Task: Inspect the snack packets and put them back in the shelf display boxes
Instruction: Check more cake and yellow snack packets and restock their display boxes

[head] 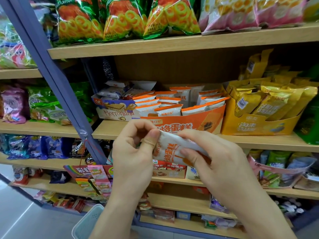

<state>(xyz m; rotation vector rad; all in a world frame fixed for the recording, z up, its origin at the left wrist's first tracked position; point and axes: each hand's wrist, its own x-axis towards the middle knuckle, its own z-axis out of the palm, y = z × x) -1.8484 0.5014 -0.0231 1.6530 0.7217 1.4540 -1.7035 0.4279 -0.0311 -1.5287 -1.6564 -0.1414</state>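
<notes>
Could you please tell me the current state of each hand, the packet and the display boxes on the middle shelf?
Left hand: pinches the packet's left edge.
Right hand: holds the packet's right side.
Snack packet: out of its box, held before the shelf.
Orange display box: open-topped, stocked with upright packets.
Yellow display box: open, stocked with gold packets.
Wafer box: open, holding packets.
</notes>
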